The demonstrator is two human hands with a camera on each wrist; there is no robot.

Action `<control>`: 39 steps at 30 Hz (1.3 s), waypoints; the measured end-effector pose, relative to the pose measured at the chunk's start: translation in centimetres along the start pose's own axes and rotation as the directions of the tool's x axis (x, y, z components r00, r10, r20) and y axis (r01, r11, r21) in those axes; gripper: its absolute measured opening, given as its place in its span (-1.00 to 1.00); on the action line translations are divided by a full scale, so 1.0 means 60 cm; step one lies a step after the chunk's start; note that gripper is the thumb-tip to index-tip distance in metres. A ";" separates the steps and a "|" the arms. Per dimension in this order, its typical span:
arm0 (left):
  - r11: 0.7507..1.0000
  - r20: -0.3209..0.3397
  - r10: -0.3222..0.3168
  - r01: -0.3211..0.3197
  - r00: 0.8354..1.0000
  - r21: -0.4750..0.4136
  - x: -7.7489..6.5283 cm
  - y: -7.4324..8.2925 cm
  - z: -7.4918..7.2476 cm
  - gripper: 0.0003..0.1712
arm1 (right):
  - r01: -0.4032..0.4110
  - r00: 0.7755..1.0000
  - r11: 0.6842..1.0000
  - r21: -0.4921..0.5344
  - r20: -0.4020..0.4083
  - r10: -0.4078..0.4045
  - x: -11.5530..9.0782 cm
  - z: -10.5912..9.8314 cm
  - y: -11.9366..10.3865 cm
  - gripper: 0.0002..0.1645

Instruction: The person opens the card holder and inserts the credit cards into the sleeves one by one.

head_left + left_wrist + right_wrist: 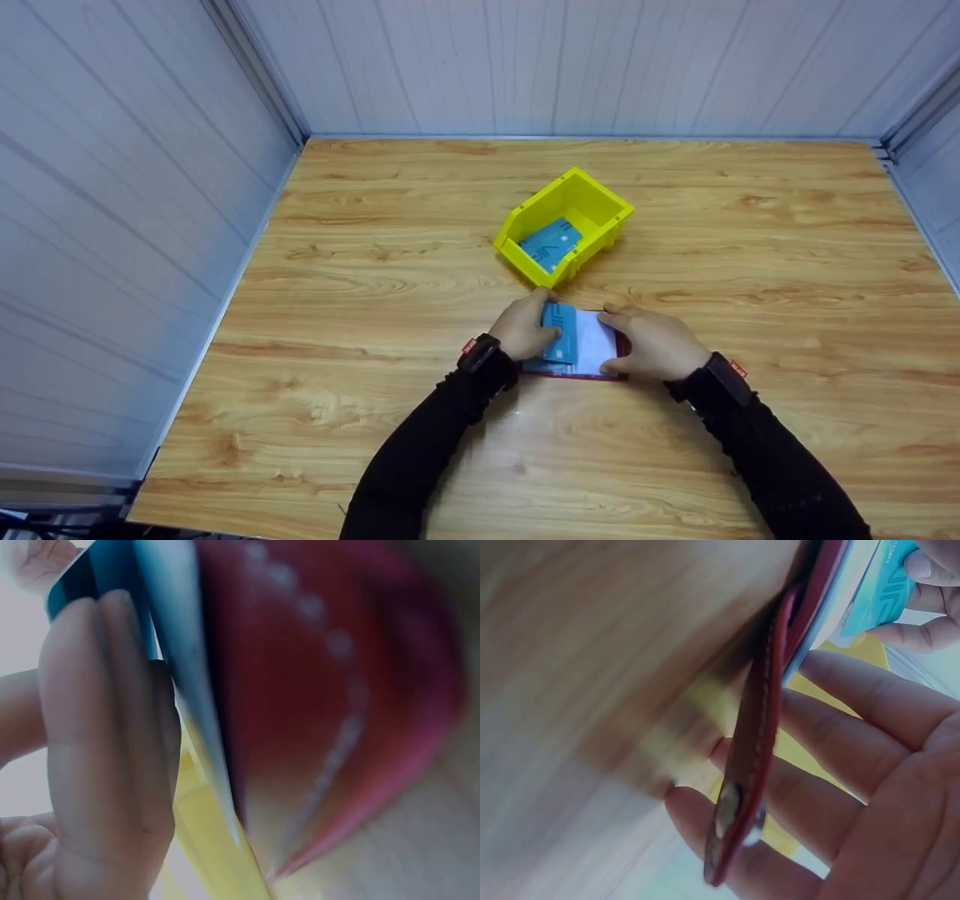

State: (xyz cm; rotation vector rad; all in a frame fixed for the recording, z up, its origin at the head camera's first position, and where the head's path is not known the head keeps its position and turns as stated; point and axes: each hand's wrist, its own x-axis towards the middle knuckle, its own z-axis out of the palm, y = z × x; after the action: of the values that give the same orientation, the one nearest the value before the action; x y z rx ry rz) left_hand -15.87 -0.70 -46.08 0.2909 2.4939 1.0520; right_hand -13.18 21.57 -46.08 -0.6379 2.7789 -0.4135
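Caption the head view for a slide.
Left hand pinches a blue card over a red wallet, right hand at its edge, yellow bin beyond.

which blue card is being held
The card pinched by the left hand, over the red case; the cards in the yellow bin lie untouched.

Even light leaves soft glare on the tabletop [360, 397]; the 2 wrist views blur.

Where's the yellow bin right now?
In the head view, the yellow bin stands on the wooden table, slightly right of the picture's centre, just beyond the left hand, with blue cards inside.
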 end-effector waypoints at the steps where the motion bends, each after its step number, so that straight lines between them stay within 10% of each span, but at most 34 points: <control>1: 1.000 0.001 0.001 -0.001 1.000 0.000 0.000 0.001 0.000 -0.44 | 0.002 1.000 1.000 -0.002 -0.005 -0.002 0.000 0.000 0.000 -0.01; 39: 0.998 0.038 0.055 -0.056 0.998 0.037 -0.002 0.006 0.008 -0.46 | 0.015 1.000 1.000 -0.002 -0.018 -0.015 -0.002 0.004 0.000 0.07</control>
State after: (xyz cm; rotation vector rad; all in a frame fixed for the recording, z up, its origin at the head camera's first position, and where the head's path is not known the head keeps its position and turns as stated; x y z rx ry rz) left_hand -15.52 -0.18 -46.11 0.3892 2.4884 1.0126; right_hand -13.01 21.59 -46.29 -0.6585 2.7939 -0.4216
